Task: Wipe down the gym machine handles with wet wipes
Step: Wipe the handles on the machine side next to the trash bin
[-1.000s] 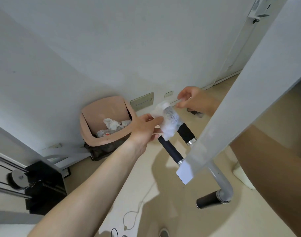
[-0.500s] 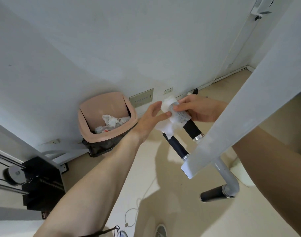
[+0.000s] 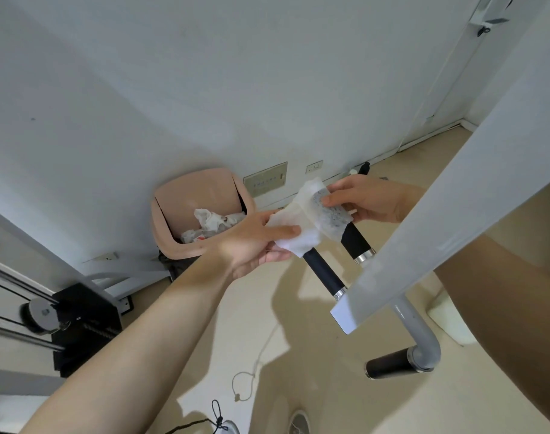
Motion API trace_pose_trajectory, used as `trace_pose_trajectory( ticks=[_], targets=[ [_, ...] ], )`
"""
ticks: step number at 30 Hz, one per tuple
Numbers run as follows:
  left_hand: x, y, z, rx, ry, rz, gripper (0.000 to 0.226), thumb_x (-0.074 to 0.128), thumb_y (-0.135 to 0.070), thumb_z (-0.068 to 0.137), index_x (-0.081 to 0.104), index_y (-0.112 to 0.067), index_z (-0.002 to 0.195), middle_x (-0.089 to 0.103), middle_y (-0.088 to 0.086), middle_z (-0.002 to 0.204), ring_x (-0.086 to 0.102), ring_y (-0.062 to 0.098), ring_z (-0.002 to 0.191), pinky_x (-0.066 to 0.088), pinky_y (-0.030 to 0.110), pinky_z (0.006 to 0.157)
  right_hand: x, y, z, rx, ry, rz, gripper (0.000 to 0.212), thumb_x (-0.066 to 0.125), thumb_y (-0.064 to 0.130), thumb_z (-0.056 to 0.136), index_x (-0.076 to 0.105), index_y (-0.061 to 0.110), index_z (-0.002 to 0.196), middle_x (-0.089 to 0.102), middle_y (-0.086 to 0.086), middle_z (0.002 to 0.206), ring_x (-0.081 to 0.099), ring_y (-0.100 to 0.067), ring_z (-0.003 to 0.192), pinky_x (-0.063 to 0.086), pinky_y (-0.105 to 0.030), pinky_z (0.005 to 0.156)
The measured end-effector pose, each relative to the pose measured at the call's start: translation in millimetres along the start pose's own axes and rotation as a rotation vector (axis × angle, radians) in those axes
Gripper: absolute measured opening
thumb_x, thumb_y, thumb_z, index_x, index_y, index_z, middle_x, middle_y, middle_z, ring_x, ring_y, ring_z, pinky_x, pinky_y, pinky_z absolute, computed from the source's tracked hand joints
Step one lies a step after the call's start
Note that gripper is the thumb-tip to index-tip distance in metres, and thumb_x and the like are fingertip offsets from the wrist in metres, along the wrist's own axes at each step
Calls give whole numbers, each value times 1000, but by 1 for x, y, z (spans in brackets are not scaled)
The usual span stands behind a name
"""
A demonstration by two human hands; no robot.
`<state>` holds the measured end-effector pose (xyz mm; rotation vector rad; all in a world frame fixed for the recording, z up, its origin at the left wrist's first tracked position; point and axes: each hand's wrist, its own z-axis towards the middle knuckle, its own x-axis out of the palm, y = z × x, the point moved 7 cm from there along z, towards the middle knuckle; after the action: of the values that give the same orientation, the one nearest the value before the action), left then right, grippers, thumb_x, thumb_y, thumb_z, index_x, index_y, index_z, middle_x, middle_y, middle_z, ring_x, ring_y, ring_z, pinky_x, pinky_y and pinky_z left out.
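Pinching a white wet wipe point(image 3: 302, 227) at both ends, the two hands are holding it spread over the tips of two handles. The left hand point(image 3: 251, 245) is gripping the wipe's near edge, its thumb lying flat on top and the other fingers point(image 3: 277, 255) curling underneath. The right hand point(image 3: 372, 198) is pinching the far end, its fingers point(image 3: 339, 200) pressing down on a grey, soiled patch point(image 3: 330, 216) of the wipe.

Just below the left fingers, the first black handle point(image 3: 323, 272) is sticking out from under the wipe. Just below the right fingers, the second black handle point(image 3: 356, 242) is doing the same. Both are running down to chrome collars at a white frame bar point(image 3: 455, 214) that is crossing over the right forearm. Further below the fingers, a grey tube point(image 3: 424, 336) is bending round to a third black handle point(image 3: 389, 366), well apart from the wipe.

Beyond the left fingers, a pink bin point(image 3: 186, 198) is standing against the wall, with crumpled used wipes point(image 3: 214, 222) lying inside. Well out past the left forearm, a black weight stack point(image 3: 86, 321) with a pulley is standing on the floor, where a thin white cord point(image 3: 255, 368) is also trailing.
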<state>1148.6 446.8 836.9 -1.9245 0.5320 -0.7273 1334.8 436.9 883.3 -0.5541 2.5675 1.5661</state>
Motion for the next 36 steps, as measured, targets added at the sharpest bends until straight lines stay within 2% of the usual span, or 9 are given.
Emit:
trace_pose_trajectory(
  ticks=[5, 11, 19, 22, 26, 29, 32, 34, 36],
  targets=[
    [19, -42, -6, 148, -150, 19, 9, 70, -10, 92, 69, -7, 100, 78, 10, 94, 75, 21, 80, 62, 32, 77, -3, 8, -2, -78, -39, -62, 31, 71, 19, 92, 71, 5, 119, 73, -20, 115, 72, -25, 98, 59, -31, 81],
    [48, -71, -3, 229, -167, 233, 17, 60, -9, 95, 71, -5, 108, 77, 12, 103, 73, 17, 88, 60, 30, 72, -18, 5, -12, -69, -158, 132, 19, 53, 13, 101, 71, 6, 100, 76, -6, 80, 73, -23, 80, 57, -40, 77],
    [61, -76, -2, 300, -29, 545, 25, 60, -9, 90, 73, -20, 109, 77, 0, 95, 64, 10, 68, 48, 22, 59, -13, 3, -22, -93, -159, -16, 39, 67, 47, 84, 69, 15, 107, 77, -1, 91, 76, -20, 89, 58, -29, 66],
    [48, -90, -10, 681, -271, 917, 40, 55, -8, 74, 67, -26, 107, 71, -17, 100, 62, 14, 90, 50, 31, 77, -16, -1, -20, -92, -194, 33, 20, 66, 21, 95, 66, 8, 110, 72, -5, 90, 74, -14, 77, 58, -24, 63],
    [67, -76, 10, 803, -44, 1718, 78, 70, -17, 68, 47, -26, 142, 53, -6, 140, 44, 22, 135, 34, 40, 112, -16, -18, -21, -18, -244, 102, 23, 67, 16, 95, 66, 2, 114, 71, -5, 82, 72, -11, 69, 60, -24, 64],
    [84, -75, 38, 778, 51, 1993, 54, 70, -24, 76, 54, -24, 128, 68, -5, 110, 62, 22, 107, 39, 40, 107, -21, -25, -34, 19, -344, 81, 34, 67, 16, 96, 63, 2, 127, 74, -14, 107, 76, -17, 78, 62, -26, 67],
    [99, -81, 51, 688, 152, 2081, 13, 68, -35, 84, 60, -27, 80, 60, -10, 69, 65, 17, 69, 51, 30, 73, -28, -41, -61, -49, -465, 360, 37, 48, 5, 104, 50, -8, 139, 63, -23, 131, 71, -23, 86, 59, -20, 58],
    [107, -80, 58, 532, 300, 2077, 28, 66, -36, 86, 52, -30, 63, 53, -11, 61, 58, 14, 60, 48, 25, 60, -27, -58, -85, -132, -582, 615, 35, 40, 9, 105, 54, -4, 134, 69, -21, 125, 66, -38, 110, 63, -32, 72],
    [121, -75, 53, 418, 440, 2164, 25, 63, -34, 85, 52, -29, 63, 50, -11, 60, 47, 10, 53, 38, 24, 53, -7, -61, -114, -308, -586, 847, 46, 46, 25, 94, 56, -6, 126, 72, -22, 108, 69, -38, 101, 61, -45, 81]
  ],
)
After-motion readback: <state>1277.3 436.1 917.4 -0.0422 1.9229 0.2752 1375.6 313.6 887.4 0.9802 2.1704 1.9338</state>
